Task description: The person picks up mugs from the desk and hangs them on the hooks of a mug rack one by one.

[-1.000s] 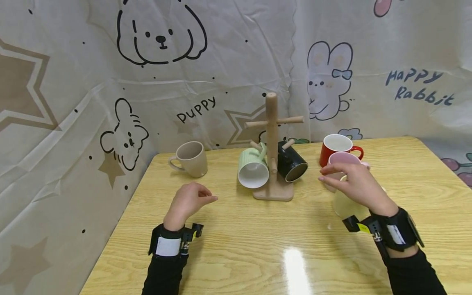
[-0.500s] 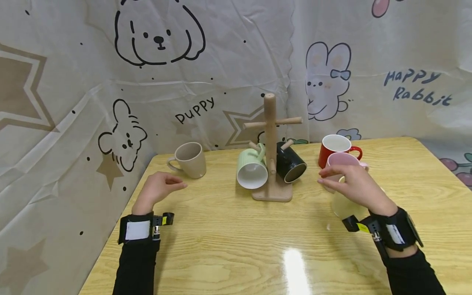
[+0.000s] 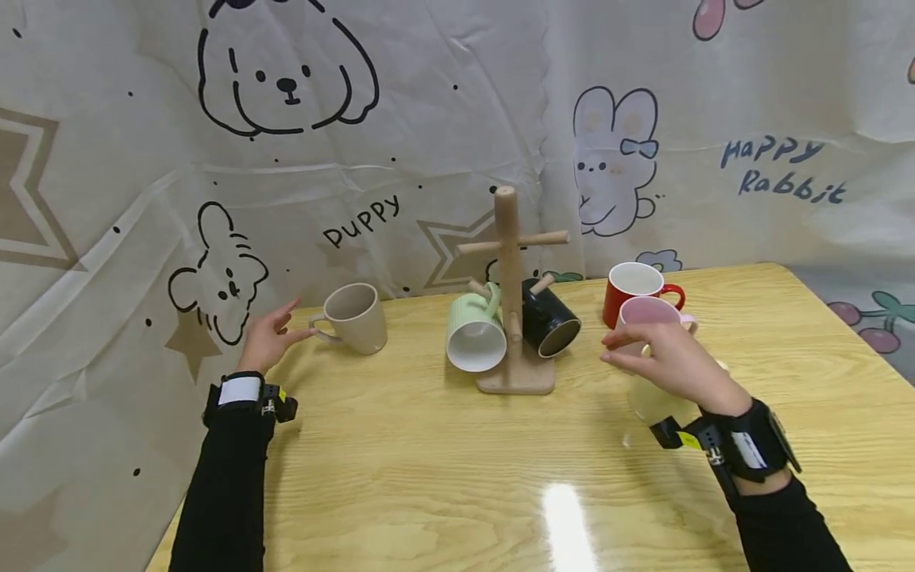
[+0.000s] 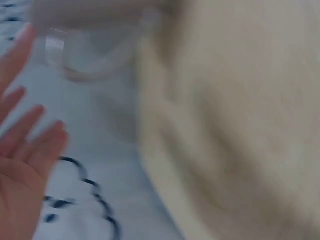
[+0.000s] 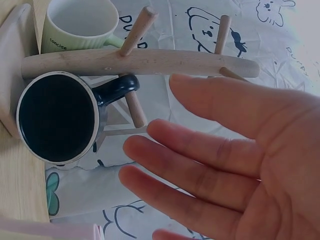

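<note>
- When looking from the head, can see a plain beige mug (image 3: 360, 322), smooth-sided with a darker interior, at the back left of the table (image 3: 400, 453) near the cloth backdrop (image 3: 443, 143).
- In the left wrist view, can make out just a blurred body and a looped handle (image 4: 82, 76).
- Can read "PUPPY" and "Happy Rabbit" on the cloth, and "Concise" on a pale green mug (image 5: 62, 37), hung beside a black mug (image 3: 550, 318) on a wooden rack (image 3: 508, 270).
- Mouth up, base on the wood, long axis roughly upright; handle pointing left, towards the left hand (image 3: 268, 338).
- Left fingers spread, grasping nothing; thumb tip right by the handle. Cannot tell whether touching.
- Right hand (image 3: 668, 357) likewise loose, fingers extended around nothing, near a pink mug (image 3: 646, 310) and a pale yellow mug (image 3: 658, 401).
</note>
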`<action>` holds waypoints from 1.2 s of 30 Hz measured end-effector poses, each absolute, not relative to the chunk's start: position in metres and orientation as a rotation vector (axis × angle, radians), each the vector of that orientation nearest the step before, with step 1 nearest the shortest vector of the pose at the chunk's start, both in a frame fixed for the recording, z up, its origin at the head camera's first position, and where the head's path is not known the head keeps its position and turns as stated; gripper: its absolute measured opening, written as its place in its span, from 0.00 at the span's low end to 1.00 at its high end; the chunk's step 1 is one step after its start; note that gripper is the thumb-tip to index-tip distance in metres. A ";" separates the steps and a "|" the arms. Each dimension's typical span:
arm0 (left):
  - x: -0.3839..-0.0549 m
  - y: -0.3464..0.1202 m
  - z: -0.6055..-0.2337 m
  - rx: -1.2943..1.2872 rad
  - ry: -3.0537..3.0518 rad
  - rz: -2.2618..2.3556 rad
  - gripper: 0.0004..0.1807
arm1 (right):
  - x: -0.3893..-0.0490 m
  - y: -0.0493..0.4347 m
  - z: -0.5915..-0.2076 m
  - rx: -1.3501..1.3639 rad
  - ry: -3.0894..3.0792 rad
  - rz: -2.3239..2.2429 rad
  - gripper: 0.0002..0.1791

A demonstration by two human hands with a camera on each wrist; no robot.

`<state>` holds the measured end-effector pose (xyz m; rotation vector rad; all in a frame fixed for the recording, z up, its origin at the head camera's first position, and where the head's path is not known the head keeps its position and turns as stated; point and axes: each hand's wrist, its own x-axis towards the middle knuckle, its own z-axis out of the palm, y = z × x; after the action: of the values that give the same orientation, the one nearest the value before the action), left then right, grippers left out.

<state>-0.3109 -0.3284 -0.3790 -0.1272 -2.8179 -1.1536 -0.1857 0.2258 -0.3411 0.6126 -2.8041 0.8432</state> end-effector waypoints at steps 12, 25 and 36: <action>-0.330 -0.352 -0.415 -0.182 -2.877 -1.109 0.30 | -0.192 0.222 -0.347 0.692 -2.787 0.837 0.11; -0.340 -0.338 -0.418 -0.144 -2.789 -1.049 0.24 | -0.192 0.228 -0.346 0.631 -2.819 0.799 0.11; -0.332 -0.324 -0.399 -0.214 -2.664 -1.293 0.24 | -0.190 0.225 -0.345 0.617 -2.814 0.835 0.14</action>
<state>-0.3319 -0.3239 -0.3994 -0.2138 -2.6642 -1.2932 -0.1904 0.2248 -0.3454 0.6168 -2.8141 0.8350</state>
